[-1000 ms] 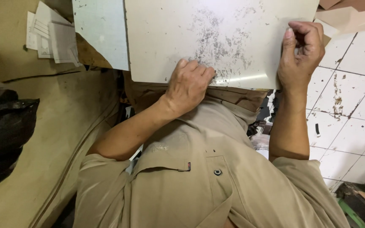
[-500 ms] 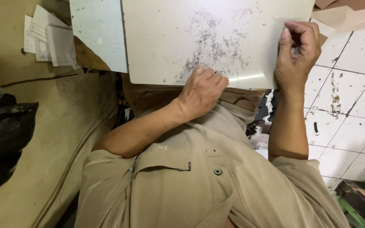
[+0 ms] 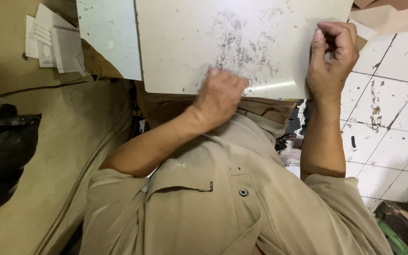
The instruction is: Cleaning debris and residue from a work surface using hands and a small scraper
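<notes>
Fingers of the right hand [image 3: 331,56] are curled in tight, pinching the right edge of a cream board [image 3: 190,52] whose face is smeared with grey scuff marks. That board stands in front of the person's chest, its lower edge just above the tan shirt [image 3: 223,203]. The left hand [image 3: 220,97] lies against the board's lower edge with its fingers bent under. It is blurred, so I cannot tell whether they grip anything.

Just beside the board on the left is a paler speckled sheet [image 3: 109,38], and further left some folded white papers [image 3: 53,42] lie on a brown surface [image 3: 48,123]. A black plastic bag [image 3: 1,156] slumps at the far left, its contents hidden. White tiled floor [image 3: 393,118], flecked with dirt, shows on the right.
</notes>
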